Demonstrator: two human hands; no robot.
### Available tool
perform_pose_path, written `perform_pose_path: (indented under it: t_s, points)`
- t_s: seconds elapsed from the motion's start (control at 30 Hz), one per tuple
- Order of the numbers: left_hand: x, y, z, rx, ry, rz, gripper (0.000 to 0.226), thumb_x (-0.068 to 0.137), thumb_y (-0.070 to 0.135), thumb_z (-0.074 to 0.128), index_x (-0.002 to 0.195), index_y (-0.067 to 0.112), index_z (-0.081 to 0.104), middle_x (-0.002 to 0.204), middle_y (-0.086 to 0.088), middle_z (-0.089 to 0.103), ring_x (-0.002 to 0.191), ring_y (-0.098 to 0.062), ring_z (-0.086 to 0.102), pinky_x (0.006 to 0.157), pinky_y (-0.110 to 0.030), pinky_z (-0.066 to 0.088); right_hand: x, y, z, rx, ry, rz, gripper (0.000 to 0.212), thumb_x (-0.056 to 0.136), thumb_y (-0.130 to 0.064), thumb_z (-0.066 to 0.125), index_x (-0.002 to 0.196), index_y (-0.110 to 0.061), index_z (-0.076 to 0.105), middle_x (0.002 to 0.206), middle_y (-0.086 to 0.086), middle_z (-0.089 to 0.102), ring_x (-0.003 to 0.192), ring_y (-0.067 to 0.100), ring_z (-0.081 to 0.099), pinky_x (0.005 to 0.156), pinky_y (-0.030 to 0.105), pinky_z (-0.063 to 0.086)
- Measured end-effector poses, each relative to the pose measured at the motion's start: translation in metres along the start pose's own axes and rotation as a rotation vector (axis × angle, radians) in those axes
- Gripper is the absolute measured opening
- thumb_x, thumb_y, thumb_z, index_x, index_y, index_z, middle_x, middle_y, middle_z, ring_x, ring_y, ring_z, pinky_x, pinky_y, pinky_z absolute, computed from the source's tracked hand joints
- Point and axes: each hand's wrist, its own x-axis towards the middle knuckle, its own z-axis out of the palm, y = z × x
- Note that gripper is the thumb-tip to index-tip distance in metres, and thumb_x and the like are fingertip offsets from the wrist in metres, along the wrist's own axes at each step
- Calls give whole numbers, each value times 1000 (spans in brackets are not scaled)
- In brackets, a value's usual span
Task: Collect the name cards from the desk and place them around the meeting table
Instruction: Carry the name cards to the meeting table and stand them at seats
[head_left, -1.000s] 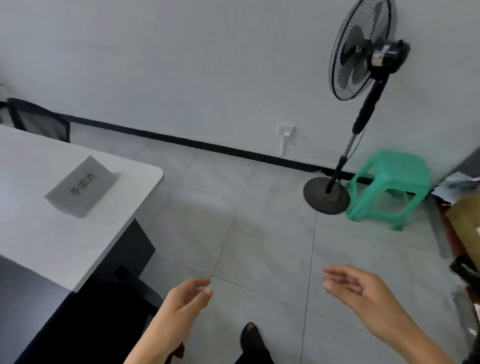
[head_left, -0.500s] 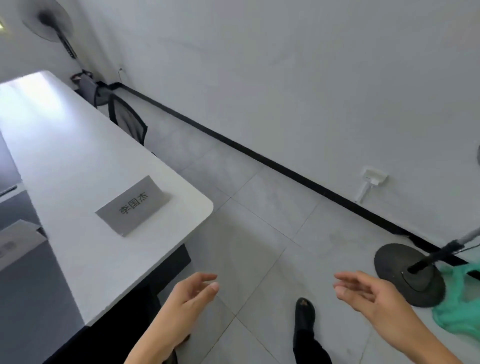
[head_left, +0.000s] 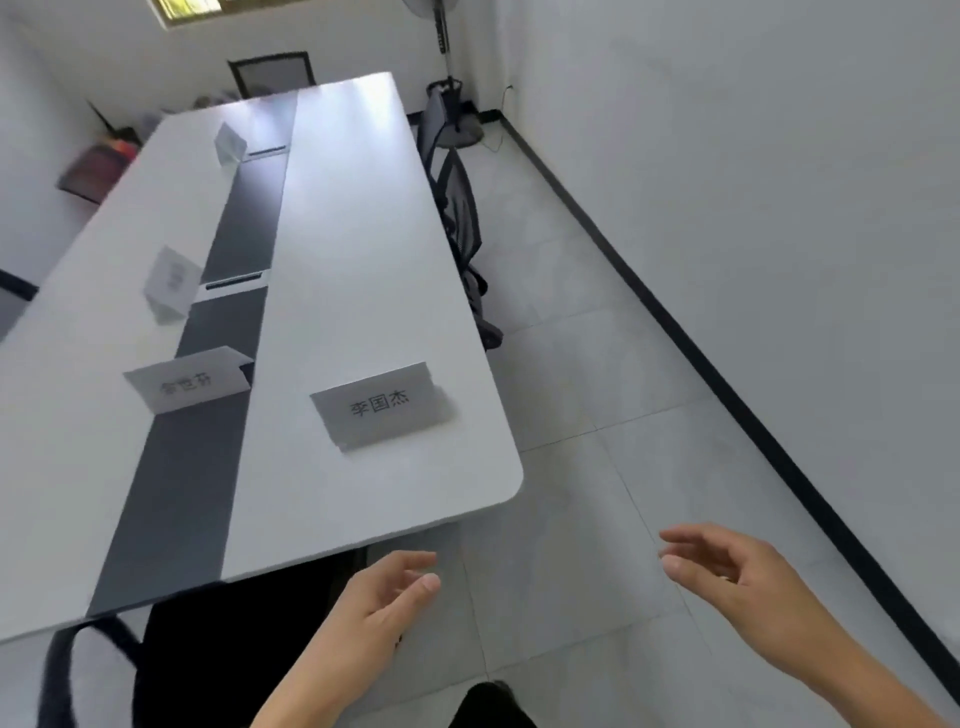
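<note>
A long white meeting table (head_left: 363, 291) with a dark centre strip runs away from me. Several folded name cards stand on it: one with black characters near the right front corner (head_left: 382, 405), one beside it on the strip (head_left: 189, 382), one further back on the left half (head_left: 171, 283), and one far away (head_left: 230, 145). My left hand (head_left: 387, 597) hangs open below the table's front edge, holding nothing. My right hand (head_left: 727, 577) is open over the floor to the right, also empty.
A mesh office chair (head_left: 460, 208) stands at the table's right side. Another chair (head_left: 270, 73) is at the far end. A standing fan (head_left: 447, 67) is in the far corner. A chair back (head_left: 93, 670) sits at lower left. Tiled floor (head_left: 597, 364) runs along the right wall.
My view has swung left from the fan and stool by the wall to the full length of the table. Both hands stay open and empty in front of me.
</note>
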Motion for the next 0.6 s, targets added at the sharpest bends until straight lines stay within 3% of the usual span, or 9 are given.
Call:
perform_pose_path:
  t_s: [0.17, 0.5, 0.6]
  points:
    - [33, -15, -29, -86, 138, -106, 19, 93, 26, 57, 111, 27, 63, 101, -5, 72, 93, -13, 69, 78, -24, 54, 77, -35, 14, -83, -140, -53, 20, 81, -28, 73, 100, -33, 70, 95, -9, 75, 88, -4, 68, 85, 24, 52]
    - [173, 4, -145, -126, 289, -30, 21, 90, 31, 61, 111, 31, 61, 104, 1, 71, 98, -9, 65, 94, -37, 50, 201, -121, 72, -139, -176, -102, 22, 82, -28, 72, 103, -31, 69, 94, -9, 75, 86, -6, 67, 78, 16, 50]
    - [218, -10, -176, -7, 349, 3, 38, 85, 30, 67, 121, 28, 57, 117, 10, 63, 106, -5, 58, 91, -30, 48, 238, -140, 96, -138, -205, -104, 21, 83, -28, 71, 103, -32, 68, 96, -9, 74, 86, -5, 67, 79, 17, 50]
